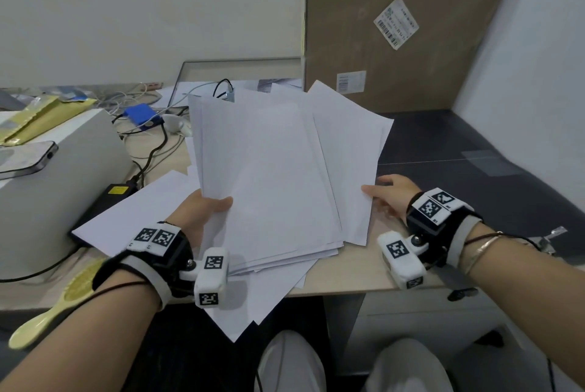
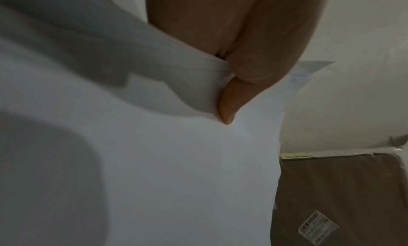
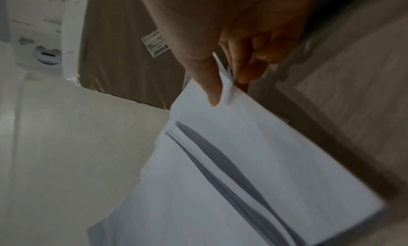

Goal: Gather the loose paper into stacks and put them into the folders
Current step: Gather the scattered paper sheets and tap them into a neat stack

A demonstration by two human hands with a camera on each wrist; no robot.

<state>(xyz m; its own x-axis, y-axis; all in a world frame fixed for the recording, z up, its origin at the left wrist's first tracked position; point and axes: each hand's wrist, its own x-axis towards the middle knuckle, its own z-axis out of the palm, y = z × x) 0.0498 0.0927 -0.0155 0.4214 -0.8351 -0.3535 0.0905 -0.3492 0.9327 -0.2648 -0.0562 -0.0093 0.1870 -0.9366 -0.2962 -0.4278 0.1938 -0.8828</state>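
A fanned bundle of white paper sheets (image 1: 275, 176) is lifted above the desk in front of me. My left hand (image 1: 205, 206) pinches its lower left edge, thumb on top, as the left wrist view shows with the thumb (image 2: 229, 101) pressed on the paper (image 2: 176, 162). My right hand (image 1: 384, 194) pinches the right edge of the outer sheets; the right wrist view has its thumb (image 3: 209, 85) on top of the paper (image 3: 243, 162) and fingers beneath. More loose sheets (image 1: 262, 300) lie on the desk under the bundle, overhanging its front edge. No folder can be made out.
A grey box (image 1: 63, 189) with a phone (image 1: 25, 157) on top stands at the left. Cables and a blue device (image 1: 142, 116) clutter the back of the desk (image 1: 348, 277). A tall cardboard box (image 1: 395, 27) stands behind. A yellow brush (image 1: 60, 303) lies near the front left.
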